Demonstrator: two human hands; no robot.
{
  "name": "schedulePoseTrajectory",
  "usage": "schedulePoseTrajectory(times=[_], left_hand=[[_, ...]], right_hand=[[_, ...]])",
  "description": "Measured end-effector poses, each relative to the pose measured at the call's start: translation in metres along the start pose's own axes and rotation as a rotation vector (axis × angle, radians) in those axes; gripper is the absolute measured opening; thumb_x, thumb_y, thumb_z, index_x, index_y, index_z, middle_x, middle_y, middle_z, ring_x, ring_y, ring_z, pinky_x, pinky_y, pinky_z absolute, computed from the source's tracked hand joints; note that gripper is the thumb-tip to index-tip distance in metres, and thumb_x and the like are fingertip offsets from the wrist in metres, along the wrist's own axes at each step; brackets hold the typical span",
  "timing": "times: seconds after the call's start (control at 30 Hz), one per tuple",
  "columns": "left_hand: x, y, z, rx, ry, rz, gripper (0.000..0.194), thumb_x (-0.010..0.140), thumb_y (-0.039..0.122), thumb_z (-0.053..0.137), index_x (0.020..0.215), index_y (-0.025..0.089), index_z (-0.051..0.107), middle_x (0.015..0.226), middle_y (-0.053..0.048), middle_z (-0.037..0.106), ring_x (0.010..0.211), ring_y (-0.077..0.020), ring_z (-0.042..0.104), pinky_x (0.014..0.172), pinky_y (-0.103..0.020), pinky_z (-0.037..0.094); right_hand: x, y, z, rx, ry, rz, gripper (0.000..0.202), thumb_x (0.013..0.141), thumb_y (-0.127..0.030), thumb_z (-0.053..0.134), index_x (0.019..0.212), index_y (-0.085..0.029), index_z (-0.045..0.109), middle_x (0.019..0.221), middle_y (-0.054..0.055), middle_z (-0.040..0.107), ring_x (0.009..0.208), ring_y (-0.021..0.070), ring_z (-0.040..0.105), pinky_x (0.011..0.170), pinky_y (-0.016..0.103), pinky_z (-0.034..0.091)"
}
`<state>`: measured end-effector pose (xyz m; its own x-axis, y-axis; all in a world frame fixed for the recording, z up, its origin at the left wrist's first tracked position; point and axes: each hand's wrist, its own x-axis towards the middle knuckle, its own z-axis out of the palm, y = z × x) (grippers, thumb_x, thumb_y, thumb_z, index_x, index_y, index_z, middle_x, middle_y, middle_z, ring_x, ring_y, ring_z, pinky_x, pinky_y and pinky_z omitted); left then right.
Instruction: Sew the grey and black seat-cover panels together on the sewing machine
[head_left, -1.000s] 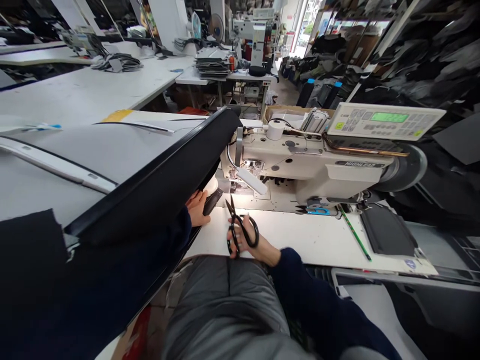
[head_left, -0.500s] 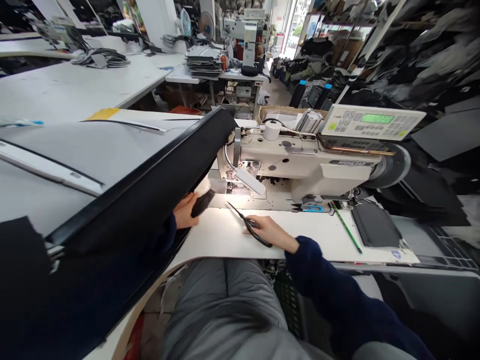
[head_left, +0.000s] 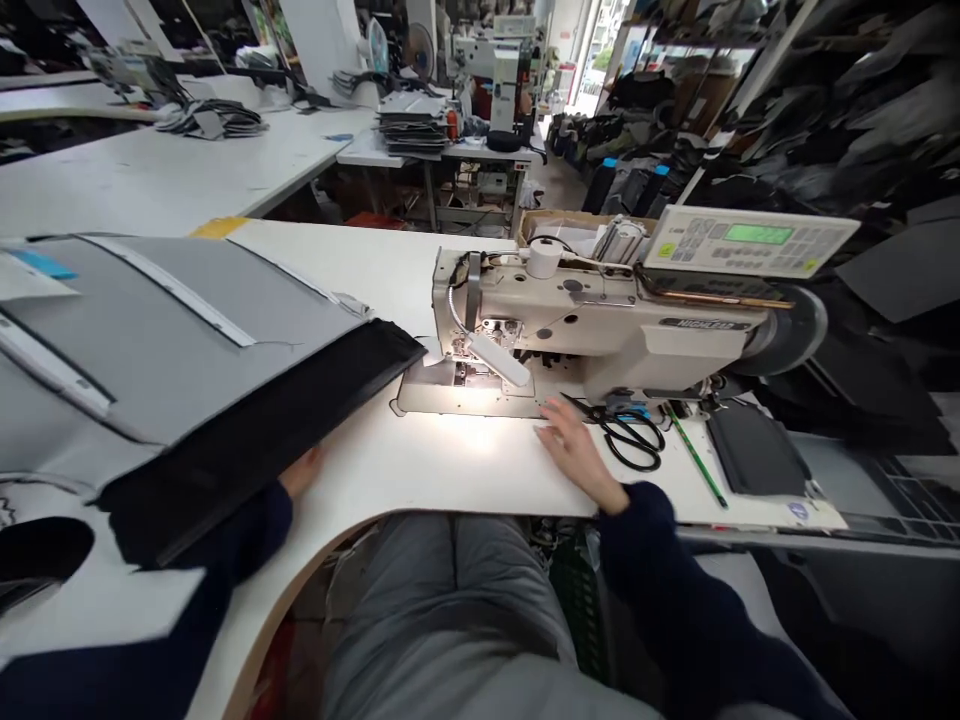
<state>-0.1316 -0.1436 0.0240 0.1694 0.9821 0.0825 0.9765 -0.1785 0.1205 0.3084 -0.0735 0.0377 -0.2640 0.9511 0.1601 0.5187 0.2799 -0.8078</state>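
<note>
The right hand (head_left: 576,452) lies at four o'clock, loosely spread, its fingers (head_left: 559,410) pointing toward ten; the right arm (head_left: 667,570) slants in from four. At eight o'clock the left hand (head_left: 304,472) is partly hidden, its grip unclear, the left arm (head_left: 262,535) reaching up toward one. Legs (head_left: 450,600) sit at six.

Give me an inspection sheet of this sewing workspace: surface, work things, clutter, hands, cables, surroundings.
Surface: white tabletop, lit near the sewing machine.
Work things: grey-and-black fabric piece left of the machine; black scissors at its front.
Clutter: green pencil and dark flat piece, right of the scissors.
Hands: left hand partly hidden by the fabric, grip unclear; right hand open beside the scissors, nothing held.
Cables: pale cord along the machine's top.
Surroundings: stacked pieces behind; heaped materials at right.
</note>
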Motion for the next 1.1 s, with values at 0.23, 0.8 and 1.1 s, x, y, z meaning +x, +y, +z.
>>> schedulePoseTrajectory(times=[0.23, 0.8, 1.1], left_hand=[[0.003, 0.128, 0.049, -0.151, 0.006, 0.365, 0.049, 0.093, 0.021, 0.027, 0.14, 0.016, 0.041, 0.149, -0.011, 0.035, 0.141, -0.0216, 0.025, 0.115, -0.047, 0.022], [0.153, 0.194, 0.063, -0.188, 0.086, 0.241, 0.055, 0.089, 0.032, 0.037, 0.136, 0.005, 0.044, 0.144, -0.017, 0.04, 0.136, -0.0308, 0.032, 0.113, -0.053, 0.023], [0.155, 0.19, 0.061, -0.174, 0.027, 0.313, 0.054, 0.087, 0.023, 0.033, 0.135, 0.002, 0.044, 0.142, -0.018, 0.044, 0.136, -0.028, 0.034, 0.115, -0.047, 0.022]], right_hand=[[0.074, -0.014, 0.077, 1.108, 0.192, 0.391, 0.035, 0.079, -0.04, 0.055, 0.108, -0.022, 0.049, 0.118, 0.009, 0.059, 0.11, 0.0217, 0.06, 0.093, 0.04, 0.048], [0.072, -0.004, 0.051, -0.315, -0.027, -0.102, 0.028, 0.092, -0.036, 0.043, 0.105, -0.016, 0.057, 0.123, 0.015, 0.057, 0.126, 0.0298, 0.04, 0.111, 0.057, 0.008], [0.084, -0.001, 0.051, -0.701, -0.137, -0.326, 0.04, 0.094, -0.026, 0.036, 0.13, -0.011, 0.047, 0.132, 0.018, 0.051, 0.13, 0.0299, 0.035, 0.113, 0.057, 0.004]])
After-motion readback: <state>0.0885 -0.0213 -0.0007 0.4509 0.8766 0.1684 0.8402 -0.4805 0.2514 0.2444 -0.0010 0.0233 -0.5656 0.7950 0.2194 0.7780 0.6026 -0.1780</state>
